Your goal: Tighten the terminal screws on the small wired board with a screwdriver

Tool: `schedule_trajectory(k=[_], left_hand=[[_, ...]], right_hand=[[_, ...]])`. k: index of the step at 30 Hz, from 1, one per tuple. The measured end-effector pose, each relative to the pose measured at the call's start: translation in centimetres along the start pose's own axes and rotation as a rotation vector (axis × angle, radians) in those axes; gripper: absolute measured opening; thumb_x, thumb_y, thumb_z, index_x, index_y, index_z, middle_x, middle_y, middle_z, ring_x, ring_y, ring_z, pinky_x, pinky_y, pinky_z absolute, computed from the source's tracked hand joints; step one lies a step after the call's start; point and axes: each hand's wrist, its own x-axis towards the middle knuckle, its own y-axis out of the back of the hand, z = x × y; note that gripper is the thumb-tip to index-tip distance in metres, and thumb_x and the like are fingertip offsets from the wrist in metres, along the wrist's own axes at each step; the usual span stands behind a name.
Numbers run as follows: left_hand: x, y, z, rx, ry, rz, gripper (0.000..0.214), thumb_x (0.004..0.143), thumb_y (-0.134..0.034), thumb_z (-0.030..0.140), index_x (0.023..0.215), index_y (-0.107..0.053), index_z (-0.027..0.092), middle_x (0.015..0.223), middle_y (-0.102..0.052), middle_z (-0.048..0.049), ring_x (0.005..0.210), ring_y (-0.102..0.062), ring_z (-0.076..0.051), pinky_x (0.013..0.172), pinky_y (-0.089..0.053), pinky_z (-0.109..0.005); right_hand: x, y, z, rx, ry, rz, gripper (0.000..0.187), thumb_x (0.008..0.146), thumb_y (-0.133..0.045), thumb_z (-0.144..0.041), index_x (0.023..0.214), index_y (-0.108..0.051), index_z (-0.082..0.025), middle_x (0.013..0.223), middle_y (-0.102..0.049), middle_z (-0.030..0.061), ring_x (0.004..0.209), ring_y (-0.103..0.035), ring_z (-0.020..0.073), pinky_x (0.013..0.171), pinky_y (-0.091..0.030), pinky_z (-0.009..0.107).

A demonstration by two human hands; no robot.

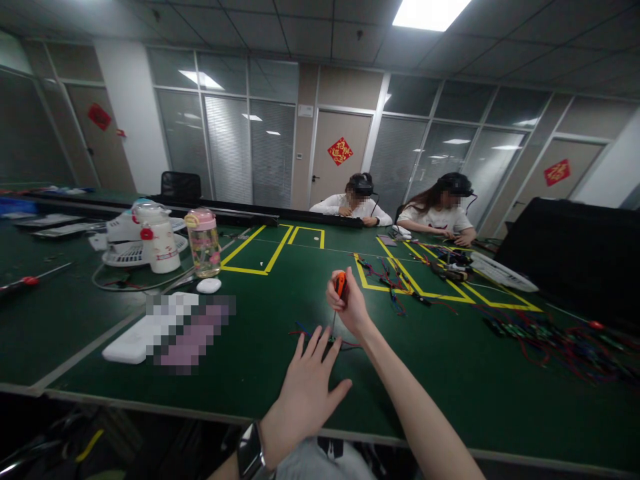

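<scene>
head view | right hand (351,308) is clenching the orange-handled screwdriver (341,285), shaft running near upright, tip pointing down | left hand (305,393) is lying open and flat just below that grip, fingers spreading over red-and-blue wires (299,331) on the green table (450,400) | fingertips are hiding the tip's contact point; small part unreadable

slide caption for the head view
Right hand holds an orange-handled screwdriver upright over wires by the left hand.

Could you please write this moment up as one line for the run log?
right hand: grips orange screwdriver upright | left hand: flat, fingertips at wires | surface: green table
</scene>
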Motion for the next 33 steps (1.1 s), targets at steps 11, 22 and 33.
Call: schedule_trajectory(k=[11,22,33], left_hand=[[-0.09,0.30,0.12,-0.029,0.015,-0.004,0.063,0.092,-0.046,0.051,0.147,-0.034,0.023,0.156,-0.028,-0.0105,0.144,-0.023,-0.032,0.115,-0.022,-0.058],[-0.16,0.28,0.24,-0.039,0.031,0.004,0.063,0.091,-0.048,0.050,0.147,-0.035,0.025,0.155,-0.029,-0.0100,0.142,-0.029,-0.032,0.115,-0.023,-0.058],[-0.16,0.64,0.38,-0.016,0.016,-0.014,0.065,0.090,-0.050,0.047,0.148,-0.032,0.023,0.156,-0.027,-0.0109,0.144,-0.024,-0.032,0.115,-0.023,-0.058]], right_hand=[[-0.26,-0.61,0.22,0.005,-0.107,-0.049,0.046,0.079,-0.062,-0.060,0.070,-0.051,-0.017,0.044,-0.037,-0.0092,0.036,-0.018,0.0028,0.035,-0.011,0.015],[-0.60,-0.85,0.23,-0.026,-0.080,-0.022,0.045,0.080,-0.062,-0.059,0.065,-0.046,-0.019,0.040,-0.032,-0.0105,0.035,-0.015,0.0040,0.035,-0.009,0.016],[-0.47,-0.27,0.44,0.043,-0.094,-0.009,0.046,0.080,-0.059,-0.064,0.071,-0.050,-0.020,0.040,-0.027,-0.0121,0.036,-0.010,0.0042,0.036,-0.008,0.016]])
